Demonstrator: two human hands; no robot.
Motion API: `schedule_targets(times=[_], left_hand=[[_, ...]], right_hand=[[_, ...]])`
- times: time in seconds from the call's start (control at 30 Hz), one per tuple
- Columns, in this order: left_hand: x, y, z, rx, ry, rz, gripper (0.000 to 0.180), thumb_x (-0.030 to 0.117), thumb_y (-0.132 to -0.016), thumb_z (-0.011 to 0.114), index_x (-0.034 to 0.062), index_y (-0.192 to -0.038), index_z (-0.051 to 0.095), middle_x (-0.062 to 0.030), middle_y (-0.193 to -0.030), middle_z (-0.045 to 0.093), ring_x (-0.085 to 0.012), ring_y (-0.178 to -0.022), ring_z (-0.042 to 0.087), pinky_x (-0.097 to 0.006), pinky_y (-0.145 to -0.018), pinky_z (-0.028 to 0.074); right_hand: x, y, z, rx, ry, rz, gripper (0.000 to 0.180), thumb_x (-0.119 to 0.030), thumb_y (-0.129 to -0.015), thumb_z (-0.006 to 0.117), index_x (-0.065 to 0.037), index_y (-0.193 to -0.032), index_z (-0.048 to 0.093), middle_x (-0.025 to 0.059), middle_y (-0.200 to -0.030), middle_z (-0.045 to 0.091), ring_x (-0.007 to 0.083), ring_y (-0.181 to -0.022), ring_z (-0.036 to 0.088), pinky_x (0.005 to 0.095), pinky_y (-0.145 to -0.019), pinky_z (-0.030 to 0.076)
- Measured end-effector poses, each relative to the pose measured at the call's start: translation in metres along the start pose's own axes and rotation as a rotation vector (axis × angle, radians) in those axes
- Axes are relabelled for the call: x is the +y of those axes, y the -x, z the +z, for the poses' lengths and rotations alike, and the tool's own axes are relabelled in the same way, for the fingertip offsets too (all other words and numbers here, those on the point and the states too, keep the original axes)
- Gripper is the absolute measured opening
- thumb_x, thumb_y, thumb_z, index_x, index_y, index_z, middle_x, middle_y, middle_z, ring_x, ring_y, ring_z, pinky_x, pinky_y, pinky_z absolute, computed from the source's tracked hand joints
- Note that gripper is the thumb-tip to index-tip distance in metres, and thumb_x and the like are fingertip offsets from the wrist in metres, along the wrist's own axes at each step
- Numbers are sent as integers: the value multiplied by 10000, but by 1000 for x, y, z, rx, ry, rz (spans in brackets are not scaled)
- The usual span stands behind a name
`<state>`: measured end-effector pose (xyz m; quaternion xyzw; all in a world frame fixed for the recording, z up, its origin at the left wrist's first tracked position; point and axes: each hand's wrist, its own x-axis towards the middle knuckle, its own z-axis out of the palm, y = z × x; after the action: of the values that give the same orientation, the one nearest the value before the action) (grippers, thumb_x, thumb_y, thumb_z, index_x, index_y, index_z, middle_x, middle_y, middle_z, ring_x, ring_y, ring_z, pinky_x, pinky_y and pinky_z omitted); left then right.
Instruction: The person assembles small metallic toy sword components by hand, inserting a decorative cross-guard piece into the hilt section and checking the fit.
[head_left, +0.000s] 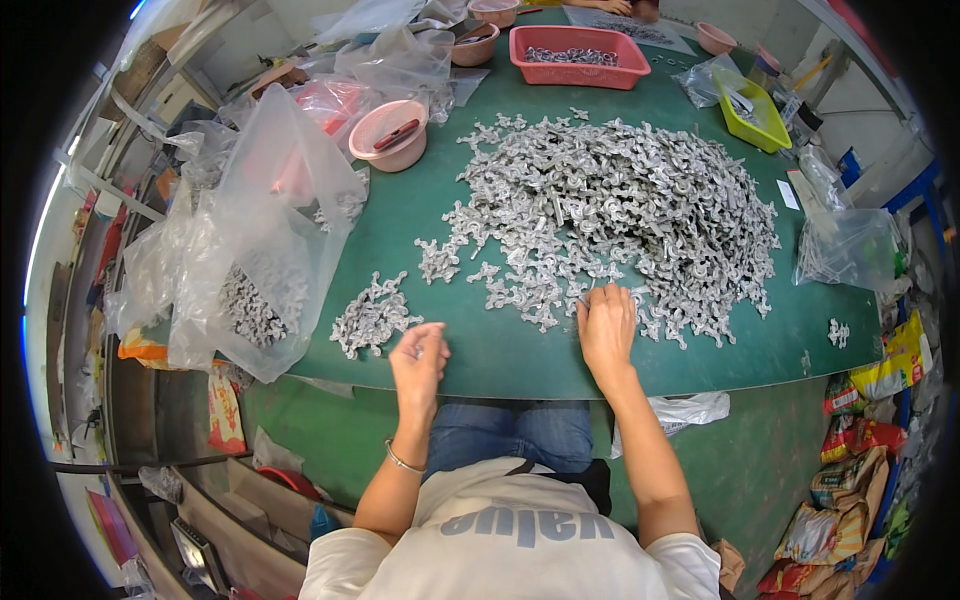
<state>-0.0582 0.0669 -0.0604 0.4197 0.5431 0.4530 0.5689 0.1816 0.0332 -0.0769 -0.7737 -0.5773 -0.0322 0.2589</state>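
A big heap of small grey metal parts [620, 215] covers the middle of the green table [500, 355]. My right hand [606, 325] rests palm down at the heap's near edge, fingers on the closest parts. My left hand [419, 362] hovers near the table's front edge with its fingers curled around a small metal part. Just left of it lies a small separate pile of the same parts [372, 317]. A clear plastic bag [262, 250] holding more parts stands open at the table's left end.
A pink bowl [389, 134] and a pink tray with parts [578, 55] sit at the back. A yellow-green tray [752, 112] and a clear bag [848, 248] are at the right. Another person's hand [615, 6] shows at the far edge. Packets lie on the floor at right.
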Motion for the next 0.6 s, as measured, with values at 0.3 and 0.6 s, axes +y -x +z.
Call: schedule_targets(times=[0.3, 0.6], left_hand=[[22, 29, 37, -345, -19, -37, 171, 112, -868, 547, 20, -1006, 589, 14, -652, 530, 0, -483, 368, -137, -409, 256], [54, 50, 60, -504, -44, 144, 381, 1, -793, 597, 20, -1165, 522, 7, -843, 539, 6, -556, 379, -131, -476, 275]], right_hand=[[20, 5, -9, 34, -264, 149, 100, 65, -716, 591, 23, -801, 560, 123, -698, 584, 244, -679, 570, 349, -658, 452], [-14, 31, -85, -354, -1324, 437, 109, -13, -819, 593, 15, -922, 570, 65, -803, 635, 73, -706, 571, 182, -578, 417]])
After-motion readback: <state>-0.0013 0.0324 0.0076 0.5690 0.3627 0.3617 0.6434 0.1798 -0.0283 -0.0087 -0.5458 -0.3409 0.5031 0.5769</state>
